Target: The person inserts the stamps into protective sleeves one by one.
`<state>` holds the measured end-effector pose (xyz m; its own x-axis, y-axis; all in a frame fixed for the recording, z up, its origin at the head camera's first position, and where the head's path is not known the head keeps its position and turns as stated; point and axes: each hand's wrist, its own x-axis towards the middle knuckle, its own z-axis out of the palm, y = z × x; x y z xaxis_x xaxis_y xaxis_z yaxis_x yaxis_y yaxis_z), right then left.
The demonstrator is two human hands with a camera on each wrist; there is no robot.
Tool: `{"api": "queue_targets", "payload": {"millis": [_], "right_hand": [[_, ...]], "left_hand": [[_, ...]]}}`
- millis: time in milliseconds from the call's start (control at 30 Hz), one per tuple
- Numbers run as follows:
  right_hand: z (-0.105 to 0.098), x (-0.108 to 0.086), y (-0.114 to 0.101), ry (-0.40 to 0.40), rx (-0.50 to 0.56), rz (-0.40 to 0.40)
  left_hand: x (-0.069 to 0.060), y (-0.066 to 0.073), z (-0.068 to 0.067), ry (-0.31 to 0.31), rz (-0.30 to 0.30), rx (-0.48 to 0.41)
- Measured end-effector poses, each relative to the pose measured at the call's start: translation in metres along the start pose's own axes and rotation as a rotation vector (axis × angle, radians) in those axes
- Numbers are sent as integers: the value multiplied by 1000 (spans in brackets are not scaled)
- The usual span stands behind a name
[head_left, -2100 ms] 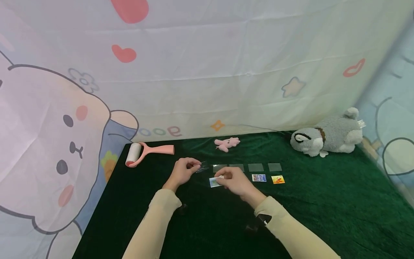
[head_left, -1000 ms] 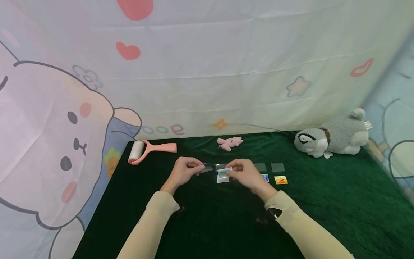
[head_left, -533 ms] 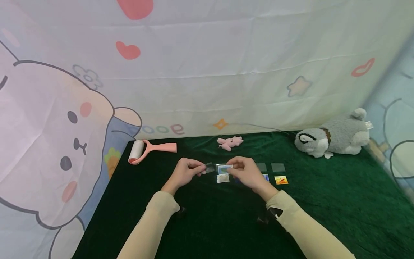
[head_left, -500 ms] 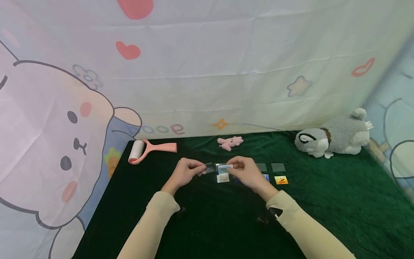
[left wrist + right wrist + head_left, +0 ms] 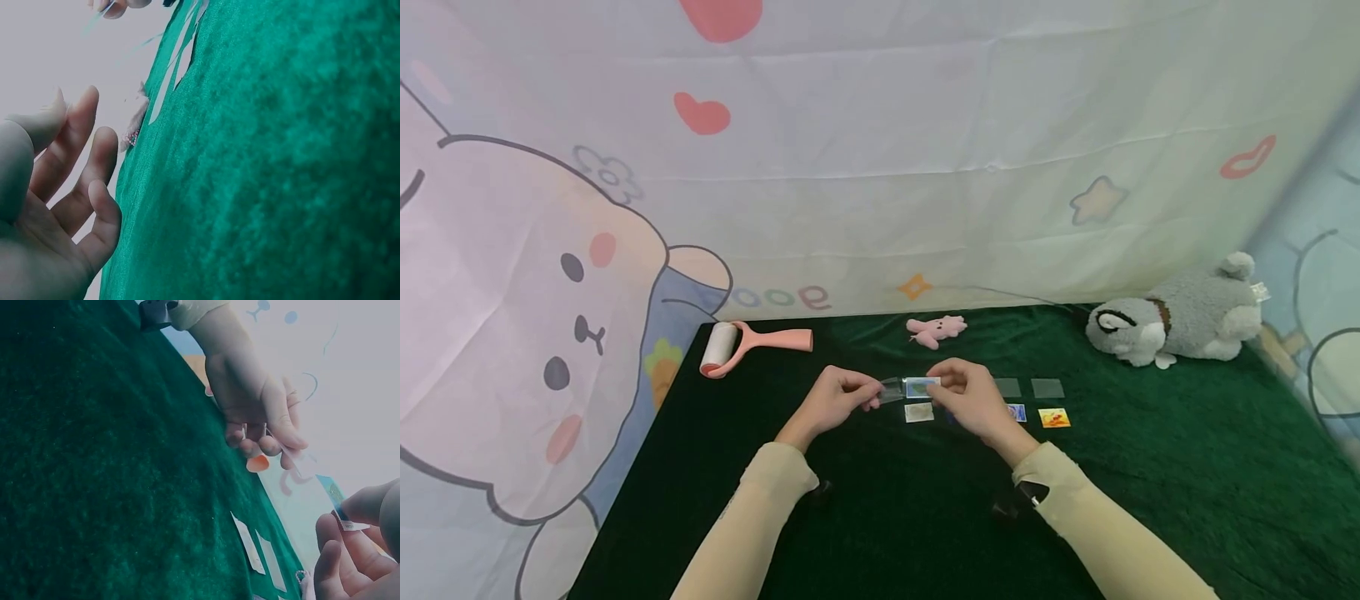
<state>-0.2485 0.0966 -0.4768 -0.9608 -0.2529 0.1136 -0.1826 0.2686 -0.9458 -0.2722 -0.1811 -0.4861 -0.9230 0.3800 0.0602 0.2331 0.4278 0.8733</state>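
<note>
In the head view my left hand (image 5: 835,400) pinches a small clear plastic sleeve (image 5: 891,390) between thumb and fingertips. Facing it, my right hand (image 5: 972,400) pinches a blue-green stamp (image 5: 917,388) with a white border. The right wrist view has the stamp (image 5: 331,492) close to the end of the sleeve (image 5: 299,461); whether its edge is inside, I cannot tell. A pale stamp (image 5: 919,412) lies on the green cloth below. To the right lie a blue stamp (image 5: 1017,412), partly behind my right hand, and an orange-yellow stamp (image 5: 1055,418).
Clear sleeves (image 5: 1048,388) lie in a row behind the stamps, some hidden by my right hand. A pink lint roller (image 5: 775,339) is at the back left. A small pink plush (image 5: 937,330) lies at the back; a grey plush (image 5: 1187,317) is at the right.
My right hand has lifted the blue-green stamp off the cloth and brought it up and back, uncovering the pale stamp. Sleeve and stamp have come closer together.
</note>
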Motion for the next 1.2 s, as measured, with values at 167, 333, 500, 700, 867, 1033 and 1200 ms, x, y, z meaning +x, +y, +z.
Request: {"api": "queue_targets", "payload": {"millis": [167,333,500,700,867,1033,1200], "right_hand": [[3,1,-2,-6,8,9],[3,2,0,-1,24,5],[3,3,1,11,34,5],[2,3,1,9,27,2],[3,4,2,1,19,-2],[4,4,3,-12,19,2],[4,4,3,-19,17,9]], "left_hand": [[0,4,1,-15,3,-13],[0,5,1,-28,10,-27],[0,4,1,-50,18,-38],[0,3,1,-58,19,-42],[-1,5,1,-58,14,-47],[-1,6,2,-61,19,-53],[-1,7,2,-65,21,-58]]}}
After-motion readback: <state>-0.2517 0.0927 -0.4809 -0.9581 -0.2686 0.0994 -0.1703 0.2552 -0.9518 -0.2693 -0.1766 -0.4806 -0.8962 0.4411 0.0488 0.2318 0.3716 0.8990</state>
